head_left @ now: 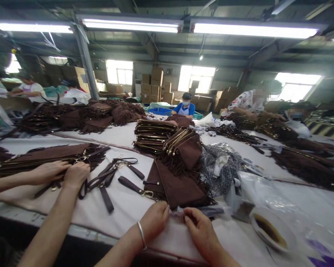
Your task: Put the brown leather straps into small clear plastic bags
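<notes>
My left hand [155, 219], with a silver bangle at the wrist, is closed in a pinch at the near corner of a dark brown fringed pouch [180, 183]. A crumpled bit of clear plastic [178, 211] stretches between my two hands. My right hand [200, 230] has thumb and fingers closed on the plastic's other end. The fingertips partly hide what they hold. Just beyond my left hand lies a brown wrist strap [130, 185] with a gold clasp. Behind the pouch rise stacked brown pouches with gold zips [156, 133].
At left, another person's hands [76, 174] work at a pile of brown pouches [44, 159]. Loose straps [107, 196] lie between us. To my right are a tape roll [271, 230], a grey tape dispenser [238, 202] and patterned plastic [221, 163]. Co-workers [185, 108] sit across the table.
</notes>
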Demonstrator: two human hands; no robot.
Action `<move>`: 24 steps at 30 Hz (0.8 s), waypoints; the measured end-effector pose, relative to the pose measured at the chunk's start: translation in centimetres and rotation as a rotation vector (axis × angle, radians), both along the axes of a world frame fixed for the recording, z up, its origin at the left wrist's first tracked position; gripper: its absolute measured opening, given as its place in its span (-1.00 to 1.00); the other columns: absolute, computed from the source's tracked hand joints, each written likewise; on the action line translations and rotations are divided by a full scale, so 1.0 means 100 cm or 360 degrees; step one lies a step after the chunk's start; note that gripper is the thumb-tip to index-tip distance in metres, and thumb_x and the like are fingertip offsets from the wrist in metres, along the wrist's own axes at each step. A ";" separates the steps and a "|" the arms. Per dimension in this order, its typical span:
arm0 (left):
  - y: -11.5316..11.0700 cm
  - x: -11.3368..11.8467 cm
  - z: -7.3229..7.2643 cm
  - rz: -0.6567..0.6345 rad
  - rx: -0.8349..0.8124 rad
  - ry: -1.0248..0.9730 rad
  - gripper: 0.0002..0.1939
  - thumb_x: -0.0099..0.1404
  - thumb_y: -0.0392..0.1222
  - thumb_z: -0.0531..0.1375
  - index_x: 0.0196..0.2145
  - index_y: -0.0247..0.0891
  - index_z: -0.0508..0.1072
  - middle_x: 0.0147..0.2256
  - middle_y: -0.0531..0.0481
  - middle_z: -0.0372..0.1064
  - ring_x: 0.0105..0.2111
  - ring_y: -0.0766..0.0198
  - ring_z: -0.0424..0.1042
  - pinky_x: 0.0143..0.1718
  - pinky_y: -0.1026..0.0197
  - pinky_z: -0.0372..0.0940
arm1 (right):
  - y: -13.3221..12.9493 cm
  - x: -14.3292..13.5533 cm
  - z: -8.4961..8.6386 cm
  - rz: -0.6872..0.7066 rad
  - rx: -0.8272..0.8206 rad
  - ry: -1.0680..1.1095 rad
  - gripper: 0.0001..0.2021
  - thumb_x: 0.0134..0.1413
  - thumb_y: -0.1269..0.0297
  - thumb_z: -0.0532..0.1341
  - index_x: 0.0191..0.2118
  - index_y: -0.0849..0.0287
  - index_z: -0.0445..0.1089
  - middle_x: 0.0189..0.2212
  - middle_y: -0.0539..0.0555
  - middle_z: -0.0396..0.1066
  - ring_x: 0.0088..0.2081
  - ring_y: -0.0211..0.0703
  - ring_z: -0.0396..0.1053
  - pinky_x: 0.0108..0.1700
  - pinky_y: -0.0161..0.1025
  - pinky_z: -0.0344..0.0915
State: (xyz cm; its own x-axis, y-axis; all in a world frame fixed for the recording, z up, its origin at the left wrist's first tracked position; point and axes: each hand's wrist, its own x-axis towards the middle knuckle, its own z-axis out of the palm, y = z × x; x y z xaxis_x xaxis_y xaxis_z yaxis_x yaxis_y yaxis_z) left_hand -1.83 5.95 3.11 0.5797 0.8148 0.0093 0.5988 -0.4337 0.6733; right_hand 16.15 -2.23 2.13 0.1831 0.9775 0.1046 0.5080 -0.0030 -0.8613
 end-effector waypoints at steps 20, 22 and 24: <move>-0.043 0.026 0.010 0.0496 -0.1820 -0.0800 -0.30 0.07 0.53 -0.09 -0.49 -0.24 0.28 -0.61 0.14 0.15 -0.71 0.47 -0.07 -0.68 0.33 -0.23 | -0.023 0.006 0.030 0.0531 0.0670 -0.0975 -0.76 0.19 0.38 0.14 -0.05 0.04 0.40 -0.19 0.09 0.41 -0.22 -0.09 0.28 -0.16 -0.13 0.17; -0.044 0.025 0.008 0.0426 -0.1715 -0.0749 -0.32 0.11 0.50 -0.11 -0.52 -0.24 0.28 -0.62 0.13 0.15 -0.70 0.44 -0.04 -0.67 0.31 -0.18 | -0.017 0.003 0.029 0.0540 0.0662 -0.1039 -0.86 0.21 0.35 0.12 -0.24 0.07 0.44 -0.30 0.05 0.41 -0.29 -0.12 0.25 -0.22 -0.14 0.11; -0.044 0.024 0.006 0.0312 -0.1511 -0.0690 -0.37 0.19 0.41 -0.11 -0.53 -0.24 0.29 -0.62 0.13 0.14 -0.66 0.40 0.02 -0.62 0.28 -0.09 | -0.012 0.002 0.025 0.0502 0.0616 -0.1054 -0.84 0.20 0.35 0.13 -0.39 0.11 0.40 -0.38 0.02 0.40 -0.31 -0.13 0.23 -0.22 -0.15 0.07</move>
State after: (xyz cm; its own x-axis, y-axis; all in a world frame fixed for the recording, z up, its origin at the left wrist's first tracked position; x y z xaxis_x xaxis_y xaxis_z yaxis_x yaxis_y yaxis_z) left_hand 0.53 1.52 3.74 0.5371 0.6752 -0.5055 0.2290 0.4601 0.8578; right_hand 16.38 -3.44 4.66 -0.3113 0.8453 0.4343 0.8378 0.4598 -0.2945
